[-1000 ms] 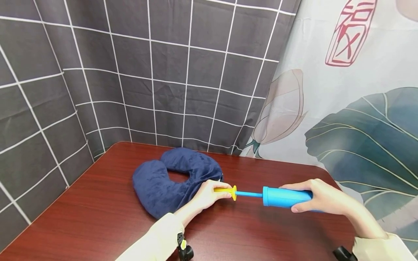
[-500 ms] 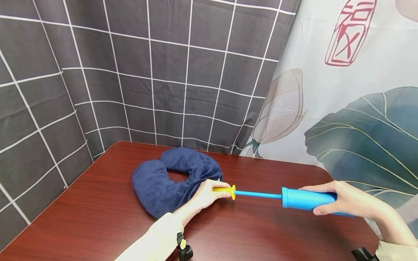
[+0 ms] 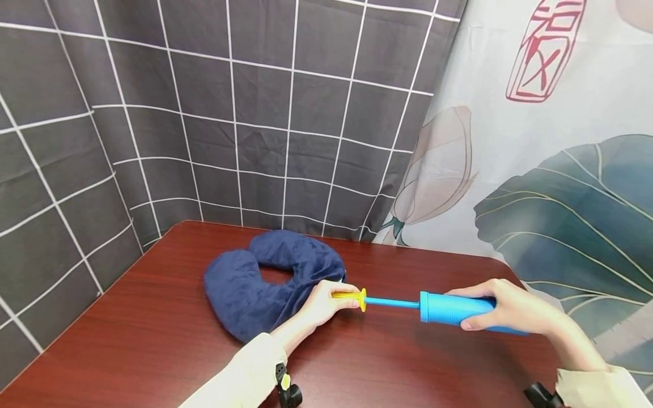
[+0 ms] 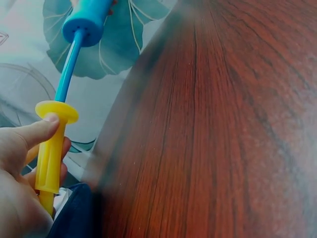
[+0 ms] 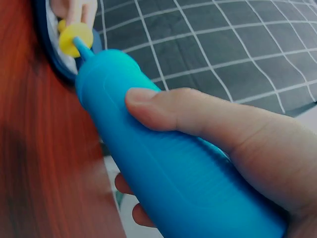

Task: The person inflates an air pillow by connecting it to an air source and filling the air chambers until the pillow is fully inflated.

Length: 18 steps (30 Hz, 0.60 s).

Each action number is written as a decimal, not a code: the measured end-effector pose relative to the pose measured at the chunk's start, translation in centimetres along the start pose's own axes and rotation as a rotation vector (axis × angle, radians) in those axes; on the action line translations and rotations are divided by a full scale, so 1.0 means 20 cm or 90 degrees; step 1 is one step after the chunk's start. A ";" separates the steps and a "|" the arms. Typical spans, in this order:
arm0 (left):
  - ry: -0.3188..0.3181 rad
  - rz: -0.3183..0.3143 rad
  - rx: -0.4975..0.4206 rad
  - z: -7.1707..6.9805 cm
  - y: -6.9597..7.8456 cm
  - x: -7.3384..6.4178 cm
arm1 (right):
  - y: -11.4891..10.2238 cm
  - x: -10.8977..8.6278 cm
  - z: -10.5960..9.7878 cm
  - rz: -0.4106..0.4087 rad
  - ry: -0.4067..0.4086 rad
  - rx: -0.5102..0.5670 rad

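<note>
A blue hand pump (image 3: pixel 449 309) is held level above the table, its thin rod (image 3: pixel 391 303) partly drawn out. My right hand (image 3: pixel 515 306) wraps round the blue barrel, thumb on the near side in the right wrist view. At the rod's other end is a yellow flanged end piece (image 4: pixel 49 163), pinched by my left hand (image 3: pixel 323 303) with the thumb just under the flange. The narrow tip of that piece points to a navy U-shaped neck pillow (image 3: pixel 240 294). A bit of white shows at the pillow's edge; whether the tip sits inside it is hidden by my fingers.
The pillow lies on a reddish-brown wooden table (image 3: pixel 153 317). Behind stands a dark grey curtain (image 3: pixel 265 153) with white grid lines. A white cloth (image 3: pixel 490 170) printed with a lotus hangs at the right.
My right hand first drew the barrel to the right, lengthening the visible rod, then came part of the way back left. The left hand and the yellow end piece stayed nearly still.
</note>
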<state>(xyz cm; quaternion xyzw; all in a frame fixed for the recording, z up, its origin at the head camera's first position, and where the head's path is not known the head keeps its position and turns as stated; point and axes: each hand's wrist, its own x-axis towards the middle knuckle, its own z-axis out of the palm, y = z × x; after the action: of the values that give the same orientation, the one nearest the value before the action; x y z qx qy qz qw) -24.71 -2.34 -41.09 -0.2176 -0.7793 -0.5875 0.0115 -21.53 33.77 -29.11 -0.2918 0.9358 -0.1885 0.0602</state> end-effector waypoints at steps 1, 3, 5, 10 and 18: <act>-0.001 0.000 0.000 0.00 0.00 0.00 | -0.01 0.01 0.01 -0.007 0.000 0.005; 0.000 0.006 0.002 0.01 0.00 0.00 | -0.02 0.03 0.03 -0.016 0.001 0.012; 0.003 0.013 0.008 0.01 0.00 0.00 | -0.04 0.06 0.04 -0.019 -0.001 0.012; 0.003 0.029 0.006 0.01 0.00 -0.01 | -0.07 0.14 0.09 -0.016 -0.010 0.015; 0.006 0.061 0.021 0.00 0.01 -0.01 | -0.14 0.26 0.16 -0.018 -0.020 0.030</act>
<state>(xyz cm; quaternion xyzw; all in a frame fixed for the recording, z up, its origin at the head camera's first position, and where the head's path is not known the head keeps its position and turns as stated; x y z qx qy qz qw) -24.41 -2.36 -41.07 -0.2518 -0.7776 -0.5742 0.0467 -23.72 27.63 -31.08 -0.3065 0.9257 -0.2070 0.0790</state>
